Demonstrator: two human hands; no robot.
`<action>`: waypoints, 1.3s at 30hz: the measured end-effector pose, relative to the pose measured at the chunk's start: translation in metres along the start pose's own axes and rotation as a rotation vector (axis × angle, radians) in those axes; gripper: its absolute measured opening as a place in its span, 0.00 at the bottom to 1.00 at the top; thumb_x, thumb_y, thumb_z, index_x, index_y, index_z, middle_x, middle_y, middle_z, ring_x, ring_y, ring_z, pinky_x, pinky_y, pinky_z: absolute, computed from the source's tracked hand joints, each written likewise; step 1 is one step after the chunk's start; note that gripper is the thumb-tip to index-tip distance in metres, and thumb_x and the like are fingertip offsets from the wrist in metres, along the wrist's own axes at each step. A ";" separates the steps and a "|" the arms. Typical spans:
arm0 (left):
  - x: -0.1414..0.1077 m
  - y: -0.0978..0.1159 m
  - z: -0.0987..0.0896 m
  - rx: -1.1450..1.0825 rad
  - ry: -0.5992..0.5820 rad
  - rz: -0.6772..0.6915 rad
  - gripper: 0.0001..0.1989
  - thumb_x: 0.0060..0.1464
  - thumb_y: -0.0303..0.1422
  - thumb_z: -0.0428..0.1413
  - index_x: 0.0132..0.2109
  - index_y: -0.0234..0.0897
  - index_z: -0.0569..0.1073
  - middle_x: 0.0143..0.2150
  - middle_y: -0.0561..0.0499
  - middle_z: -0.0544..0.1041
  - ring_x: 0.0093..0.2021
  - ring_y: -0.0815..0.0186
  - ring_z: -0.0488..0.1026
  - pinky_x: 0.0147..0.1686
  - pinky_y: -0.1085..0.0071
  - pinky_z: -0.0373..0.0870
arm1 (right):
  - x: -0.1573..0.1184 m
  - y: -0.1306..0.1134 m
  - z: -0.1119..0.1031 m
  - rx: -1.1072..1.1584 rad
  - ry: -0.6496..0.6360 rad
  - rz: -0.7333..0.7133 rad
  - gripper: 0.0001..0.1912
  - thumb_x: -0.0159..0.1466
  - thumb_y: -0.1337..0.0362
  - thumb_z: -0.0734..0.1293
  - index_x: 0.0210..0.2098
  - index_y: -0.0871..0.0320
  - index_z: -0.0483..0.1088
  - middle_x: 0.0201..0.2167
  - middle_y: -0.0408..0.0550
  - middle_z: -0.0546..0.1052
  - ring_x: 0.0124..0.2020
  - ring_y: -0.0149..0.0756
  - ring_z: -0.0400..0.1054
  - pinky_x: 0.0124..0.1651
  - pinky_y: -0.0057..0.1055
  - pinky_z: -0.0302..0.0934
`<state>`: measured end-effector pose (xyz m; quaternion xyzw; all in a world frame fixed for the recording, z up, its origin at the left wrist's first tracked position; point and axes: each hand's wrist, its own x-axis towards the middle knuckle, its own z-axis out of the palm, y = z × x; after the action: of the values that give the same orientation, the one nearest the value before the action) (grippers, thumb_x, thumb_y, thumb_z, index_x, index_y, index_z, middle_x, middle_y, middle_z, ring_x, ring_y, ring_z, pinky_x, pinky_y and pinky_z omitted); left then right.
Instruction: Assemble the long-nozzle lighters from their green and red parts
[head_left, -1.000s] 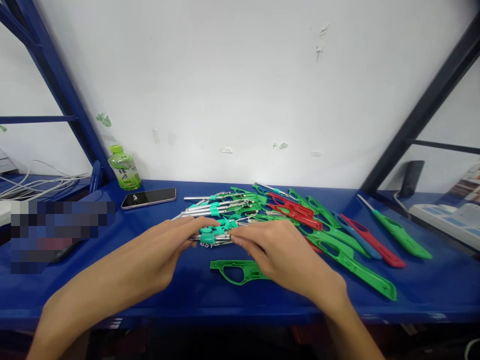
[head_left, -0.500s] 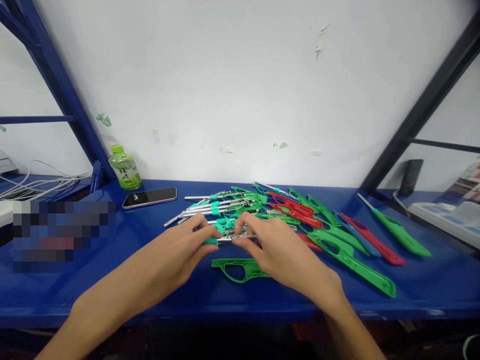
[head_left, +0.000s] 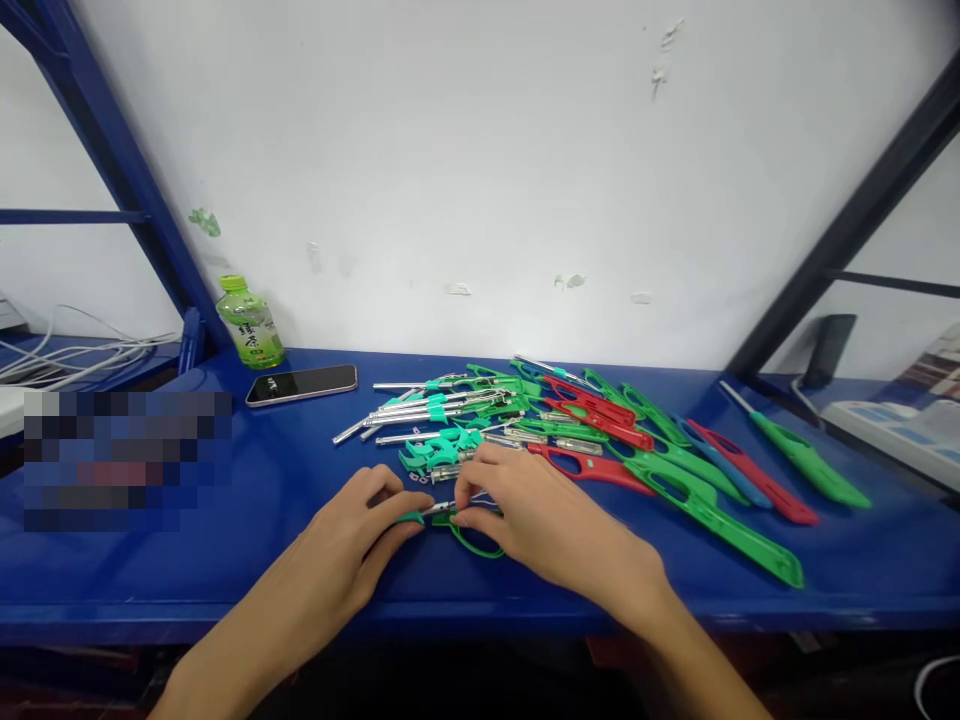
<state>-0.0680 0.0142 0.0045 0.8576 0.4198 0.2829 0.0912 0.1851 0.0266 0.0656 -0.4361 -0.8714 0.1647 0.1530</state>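
Observation:
Between my hands is a thin metal lighter tube (head_left: 440,508) with a teal collar. My left hand (head_left: 349,530) pinches it near the collar, which shows at the fingertips. My right hand (head_left: 536,515) has thumb and forefinger closed on its other end, where a thin wire shows; the fingers hide the details. Just under the tube lies a green lighter handle half (head_left: 478,549), partly covered by my right hand. Behind my fingers sit loose teal triggers (head_left: 427,452) and a bunch of metal tubes with teal collars (head_left: 420,412).
Green and red handle shells (head_left: 600,408) are heaped at right of centre. Farther right lie a blue shell (head_left: 724,462) and a green lighter (head_left: 810,458) with its tube. A phone (head_left: 302,385) and a green bottle (head_left: 251,325) stand at the back left, before the wall.
Both hands have moved toward the front edge with the tube, down over the green handle half. The triggers and a red shell behind them are now more exposed.

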 end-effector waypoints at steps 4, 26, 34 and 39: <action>0.000 0.000 0.000 -0.012 -0.033 0.004 0.16 0.78 0.38 0.48 0.62 0.50 0.78 0.49 0.50 0.75 0.47 0.62 0.77 0.46 0.67 0.76 | -0.002 0.002 -0.001 0.023 -0.020 -0.010 0.03 0.73 0.67 0.73 0.41 0.55 0.77 0.46 0.43 0.79 0.48 0.40 0.75 0.50 0.36 0.63; 0.000 0.012 -0.007 -0.047 -0.112 -0.079 0.18 0.78 0.35 0.49 0.66 0.50 0.77 0.51 0.49 0.74 0.51 0.60 0.76 0.53 0.62 0.76 | -0.029 0.019 -0.011 0.017 -0.069 -0.076 0.16 0.75 0.60 0.72 0.60 0.42 0.73 0.61 0.43 0.75 0.56 0.44 0.76 0.56 0.38 0.69; 0.004 0.012 -0.007 0.003 -0.205 -0.045 0.22 0.79 0.33 0.45 0.70 0.57 0.72 0.48 0.50 0.71 0.45 0.60 0.74 0.46 0.63 0.74 | -0.057 0.036 0.017 0.212 0.201 -0.026 0.13 0.77 0.60 0.67 0.60 0.43 0.74 0.61 0.48 0.74 0.45 0.37 0.77 0.47 0.34 0.74; 0.006 0.012 -0.007 0.047 -0.220 -0.059 0.21 0.79 0.36 0.43 0.67 0.54 0.75 0.48 0.48 0.71 0.44 0.59 0.73 0.46 0.63 0.74 | -0.063 0.044 0.023 0.312 0.351 0.015 0.07 0.76 0.59 0.69 0.51 0.49 0.77 0.47 0.48 0.79 0.36 0.36 0.73 0.39 0.32 0.71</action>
<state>-0.0607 0.0102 0.0171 0.8725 0.4389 0.1744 0.1251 0.2435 -0.0031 0.0186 -0.4354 -0.7922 0.2203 0.3665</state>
